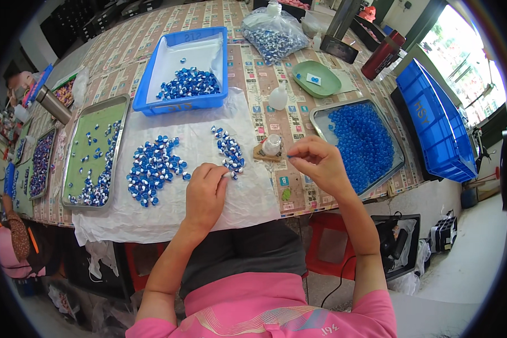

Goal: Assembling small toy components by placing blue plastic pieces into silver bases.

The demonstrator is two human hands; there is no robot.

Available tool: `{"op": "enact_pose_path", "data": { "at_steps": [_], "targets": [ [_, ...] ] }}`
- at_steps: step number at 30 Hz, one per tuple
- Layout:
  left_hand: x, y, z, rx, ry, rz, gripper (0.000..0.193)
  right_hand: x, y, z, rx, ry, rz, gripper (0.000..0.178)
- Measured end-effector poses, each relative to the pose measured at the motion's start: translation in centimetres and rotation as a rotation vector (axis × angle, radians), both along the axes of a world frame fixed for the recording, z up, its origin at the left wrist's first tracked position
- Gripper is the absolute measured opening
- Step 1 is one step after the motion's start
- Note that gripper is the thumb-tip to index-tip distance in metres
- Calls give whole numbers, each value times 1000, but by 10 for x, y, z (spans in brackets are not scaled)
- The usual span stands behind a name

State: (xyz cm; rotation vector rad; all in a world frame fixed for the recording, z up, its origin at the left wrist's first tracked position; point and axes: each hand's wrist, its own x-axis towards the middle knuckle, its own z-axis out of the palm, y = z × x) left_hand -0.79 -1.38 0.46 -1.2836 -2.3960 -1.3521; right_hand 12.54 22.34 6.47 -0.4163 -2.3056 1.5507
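Observation:
My left hand [207, 188] rests on white sheeting with its fingers closed. Its fingertips touch the lower end of a small pile of blue-and-white beads [230, 151]; what they hold, if anything, is hidden. To its left spreads a larger heap of the same beads [152, 169]. My right hand [320, 163] is raised over the table edge, thumb and forefinger pinching a small blue bead [289, 156]. Just beyond those fingertips, a small clear bottle with a white top [272, 145] stands on a wooden block [267, 155]. Plain blue beads [360, 143] fill a metal tray [398, 160] at the right.
Behind the sheeting [203, 217] stands a blue bin [180, 106] with blue-and-white beads. A green-lined tray [76, 143] lies left. Farther back are a white squeeze bottle [278, 98], a green dish [329, 84] and a bag of beads [273, 36]. A blue crate [439, 127] sits right.

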Motion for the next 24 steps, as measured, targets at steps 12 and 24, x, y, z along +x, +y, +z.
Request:
{"op": "enact_pose_path", "data": {
  "at_steps": [12,24],
  "targets": [
    [16,-30,8,356,-1175,-192,18,-49,-2,14,451,-7,43,16],
    [30,-20,7,549,-1701,-310,25,-47,-12,9,635,86,38,14]
  ]
}}
